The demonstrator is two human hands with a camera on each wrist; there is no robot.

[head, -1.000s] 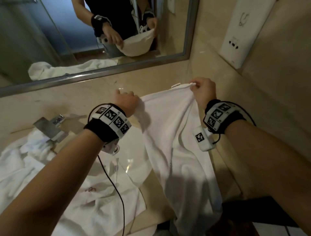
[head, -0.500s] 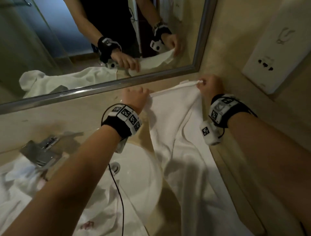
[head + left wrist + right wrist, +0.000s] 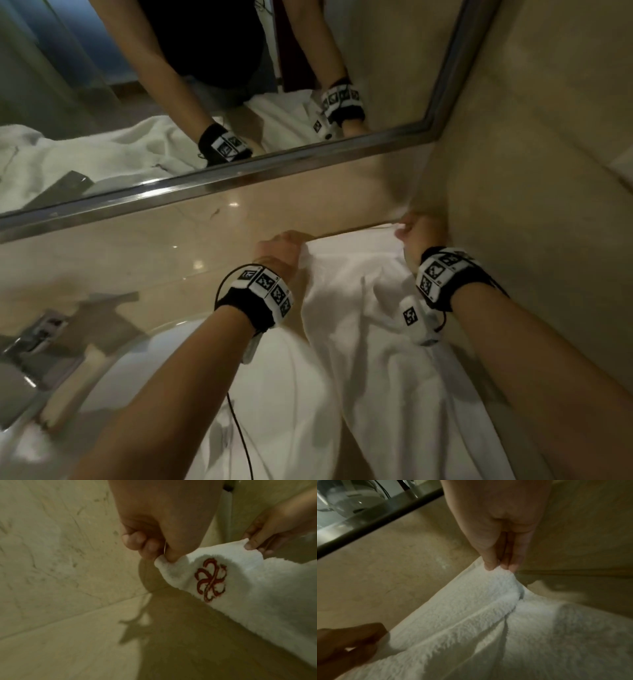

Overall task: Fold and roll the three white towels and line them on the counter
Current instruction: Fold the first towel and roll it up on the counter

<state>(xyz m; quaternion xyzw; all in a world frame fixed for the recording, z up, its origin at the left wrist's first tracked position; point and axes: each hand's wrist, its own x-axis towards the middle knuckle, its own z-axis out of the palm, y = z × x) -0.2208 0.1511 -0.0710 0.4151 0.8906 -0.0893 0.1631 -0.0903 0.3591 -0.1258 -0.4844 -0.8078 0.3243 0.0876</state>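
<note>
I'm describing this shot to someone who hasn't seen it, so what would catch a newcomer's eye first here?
First, the white towel stretched between both hands at the counter's back right corner, the left hand and right hand each pinching a top corner. Next, the red emblem embroidered near the corner that the left hand pinches. Then the mirror above, reflecting both arms and more white towels heaped to the left.

Steel-framed mirror [image 3: 239, 174] along the beige wall. Below it, chrome faucet [image 3: 41, 339]. White sink basin [image 3: 144, 370] beside faucet.
</note>
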